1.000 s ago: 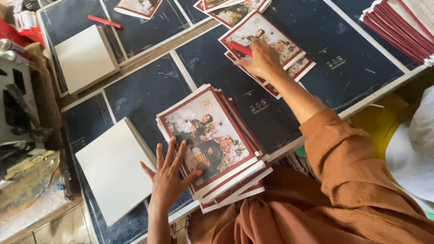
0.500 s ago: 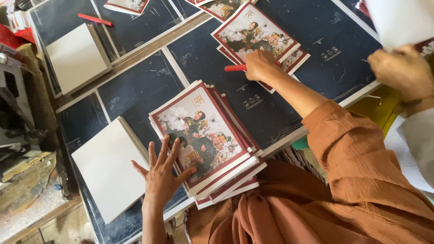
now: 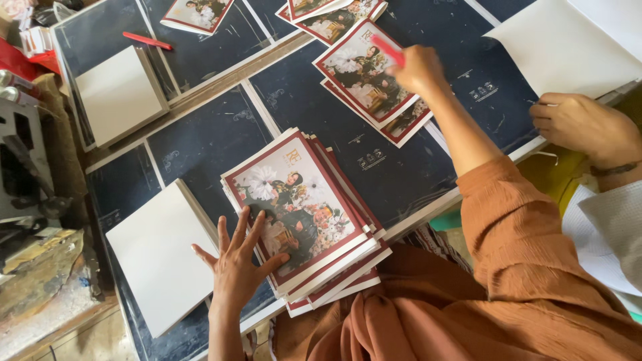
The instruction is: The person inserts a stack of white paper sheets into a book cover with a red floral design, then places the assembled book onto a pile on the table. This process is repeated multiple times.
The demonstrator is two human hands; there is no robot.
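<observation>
My left hand (image 3: 237,264) lies flat with its fingers spread on the lower left corner of a fanned stack of red-bordered photo covers (image 3: 304,214). The heel of the hand sits beside a blank white board (image 3: 157,257). My right hand (image 3: 420,68) is stretched out over a smaller pile of the same covers (image 3: 364,87) and grips a short red stick (image 3: 388,50), which is blurred. An orange sleeve (image 3: 508,227) covers that arm.
Another person's hand (image 3: 585,127) rests at the right edge beside a large white sheet (image 3: 568,47). A second white board (image 3: 120,93) and a red pen (image 3: 147,41) lie at the far left. More covers (image 3: 197,13) lie along the top. Metal machinery (image 3: 27,160) stands on the left.
My right hand has closed on the red stick and lifted it off the far pile. Another person's hand and a white sheet have come in at the right. My left hand has barely moved.
</observation>
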